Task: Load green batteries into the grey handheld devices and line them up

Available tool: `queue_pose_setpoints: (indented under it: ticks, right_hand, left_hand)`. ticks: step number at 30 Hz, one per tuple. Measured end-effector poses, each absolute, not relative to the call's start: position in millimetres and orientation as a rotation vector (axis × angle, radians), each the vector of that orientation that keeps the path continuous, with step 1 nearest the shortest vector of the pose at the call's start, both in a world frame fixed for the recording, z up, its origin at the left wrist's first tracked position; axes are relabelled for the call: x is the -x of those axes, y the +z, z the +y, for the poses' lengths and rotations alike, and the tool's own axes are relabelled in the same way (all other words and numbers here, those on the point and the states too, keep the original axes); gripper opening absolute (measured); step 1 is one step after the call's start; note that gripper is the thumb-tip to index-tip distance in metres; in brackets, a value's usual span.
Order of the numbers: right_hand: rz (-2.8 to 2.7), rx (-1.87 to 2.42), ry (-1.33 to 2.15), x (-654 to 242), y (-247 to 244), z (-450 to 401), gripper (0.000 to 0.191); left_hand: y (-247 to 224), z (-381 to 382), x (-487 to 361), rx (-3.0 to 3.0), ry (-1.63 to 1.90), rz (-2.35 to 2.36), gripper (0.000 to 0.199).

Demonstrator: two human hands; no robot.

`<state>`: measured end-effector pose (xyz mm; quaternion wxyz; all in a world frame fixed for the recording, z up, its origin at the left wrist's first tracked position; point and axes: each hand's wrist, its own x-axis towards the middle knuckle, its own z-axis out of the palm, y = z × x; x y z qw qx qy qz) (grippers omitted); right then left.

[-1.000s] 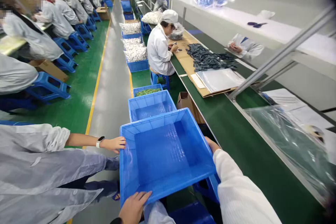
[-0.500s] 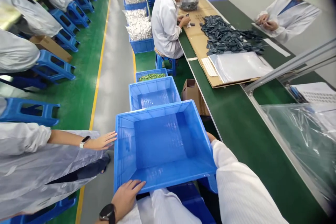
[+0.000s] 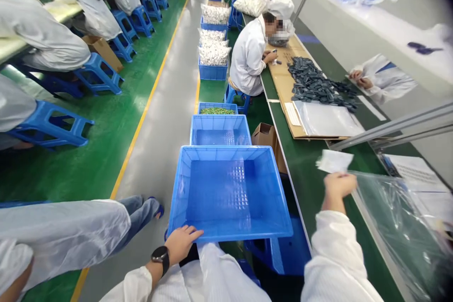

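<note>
A large blue plastic bin rests in front of me, and only its ribbed bottom shows inside. My left hand, with a dark watch at the wrist, is closed over the bin's near left rim. Over the green table my right hand pinches a small white piece, paper or thin film, blurred at its left edge. Just right of that hand lies a clear plastic sheet or bag on the table. The fingertips of my right hand are partly hidden.
More blue bins line the aisle ahead, one with green pieces. A seated co-worker works by a pile of dark parts. Someone in a white coat stands at left. Blue stools stand beyond.
My right hand has left the bin's right side and moved over the table, where it holds the white piece. The co-worker's hand has come off the bin's left rim. The view has shifted.
</note>
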<state>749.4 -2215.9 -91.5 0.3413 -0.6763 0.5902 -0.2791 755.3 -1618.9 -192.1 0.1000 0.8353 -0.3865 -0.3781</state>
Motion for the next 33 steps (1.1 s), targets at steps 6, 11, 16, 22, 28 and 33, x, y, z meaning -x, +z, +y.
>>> queue_pose_setpoints:
  ticks: [6, 11, 16, 22, 28, 33]
  right_hand:
    - [1.020, 1.764, -0.978, -767, -41, -2070, 0.020]
    - [0.587, 1.188, -0.322, -798, -88, -1805, 0.030]
    - [0.512, 1.131, -0.068, -807, -106, -1625, 0.033]
    - [0.434, 1.198, 0.323, -835, -111, -1531, 0.050]
    - [0.214, 1.190, 0.731, -873, -142, -1483, 0.055]
    - [-0.258, 1.433, 1.181, -877, -186, -1442, 0.042]
  left_hand:
    - [-189, -1618, -759, -1.968, -0.946, -0.693, 0.075]
    - [-163, -1582, -801, -1.209, -0.915, -0.131, 0.092]
    - [-116, -1512, -853, -0.963, -0.347, 0.087, 0.080]
    - [-93, -1410, -885, -1.074, 0.062, 0.361, 0.053]
    - [-105, -1325, -845, -1.232, 0.308, 0.546, 0.046]
    - [-143, -1322, -765, -1.372, 0.394, 0.781, 0.043]
